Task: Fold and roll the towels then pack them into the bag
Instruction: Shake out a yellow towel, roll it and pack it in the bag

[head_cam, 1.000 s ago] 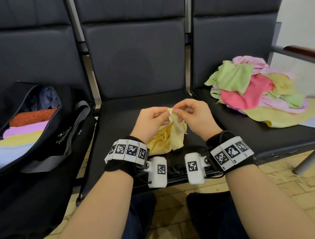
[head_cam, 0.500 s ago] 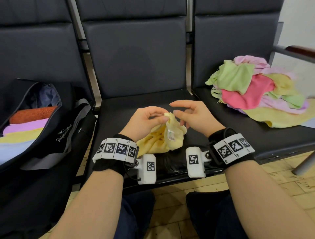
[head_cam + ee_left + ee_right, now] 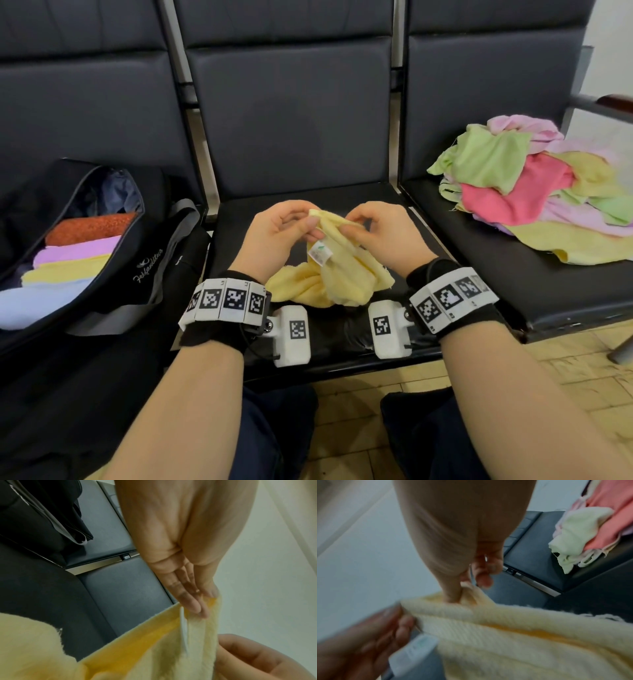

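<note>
A crumpled pale yellow towel (image 3: 339, 274) with a white label (image 3: 320, 254) hangs over the middle black seat (image 3: 342, 202). My left hand (image 3: 311, 228) pinches its top edge between thumb and fingers. Close beside it, my right hand (image 3: 349, 228) pinches the same edge. The left wrist view shows my left hand (image 3: 205, 601) gripping the yellow towel (image 3: 154, 649). In the right wrist view my right hand (image 3: 458, 595) nips a fold of the towel (image 3: 522, 642). The open black bag (image 3: 113, 260) stands on the left seat with several rolled towels (image 3: 72, 260) inside.
A heap of loose towels (image 3: 534, 192) in green, pink and yellow lies on the right seat. A wooden armrest (image 3: 616, 102) stands at the far right. The seat backs rise behind, and tiled floor (image 3: 349, 404) shows between my knees.
My right hand, which had let go half a second ago, has closed on the towel's top edge again beside the left. The towel has turned, and its white label now faces me.
</note>
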The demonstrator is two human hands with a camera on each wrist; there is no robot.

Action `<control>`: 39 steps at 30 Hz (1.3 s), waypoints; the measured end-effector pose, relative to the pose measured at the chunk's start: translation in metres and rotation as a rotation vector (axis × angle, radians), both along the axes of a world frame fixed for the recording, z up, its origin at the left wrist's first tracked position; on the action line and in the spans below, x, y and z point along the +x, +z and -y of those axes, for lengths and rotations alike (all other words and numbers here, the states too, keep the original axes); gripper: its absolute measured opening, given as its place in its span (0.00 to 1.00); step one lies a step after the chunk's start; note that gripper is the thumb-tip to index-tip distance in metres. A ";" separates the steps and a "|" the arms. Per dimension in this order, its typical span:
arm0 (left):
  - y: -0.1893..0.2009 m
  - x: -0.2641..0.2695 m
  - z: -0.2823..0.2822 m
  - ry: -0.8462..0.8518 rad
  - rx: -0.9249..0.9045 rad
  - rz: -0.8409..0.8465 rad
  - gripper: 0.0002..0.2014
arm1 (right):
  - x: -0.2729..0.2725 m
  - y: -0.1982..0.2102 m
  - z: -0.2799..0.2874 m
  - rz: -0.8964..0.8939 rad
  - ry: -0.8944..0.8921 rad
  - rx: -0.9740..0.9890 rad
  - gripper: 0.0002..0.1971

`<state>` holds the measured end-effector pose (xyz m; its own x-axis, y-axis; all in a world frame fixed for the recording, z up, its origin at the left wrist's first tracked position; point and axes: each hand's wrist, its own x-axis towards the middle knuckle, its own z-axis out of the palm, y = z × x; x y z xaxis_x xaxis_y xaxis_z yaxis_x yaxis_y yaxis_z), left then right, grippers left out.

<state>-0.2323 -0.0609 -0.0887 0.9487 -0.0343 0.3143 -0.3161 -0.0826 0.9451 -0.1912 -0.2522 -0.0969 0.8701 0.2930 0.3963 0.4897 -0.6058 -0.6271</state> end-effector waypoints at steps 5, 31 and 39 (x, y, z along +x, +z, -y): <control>0.001 0.003 0.005 0.104 0.002 0.093 0.08 | -0.001 0.003 0.003 0.172 -0.242 -0.097 0.10; -0.010 0.022 -0.007 0.676 -0.298 0.133 0.04 | 0.028 -0.034 0.060 -0.431 -0.652 0.200 0.11; -0.012 0.022 -0.002 0.654 -0.267 0.147 0.04 | 0.031 -0.038 0.042 -0.470 -0.285 0.768 0.21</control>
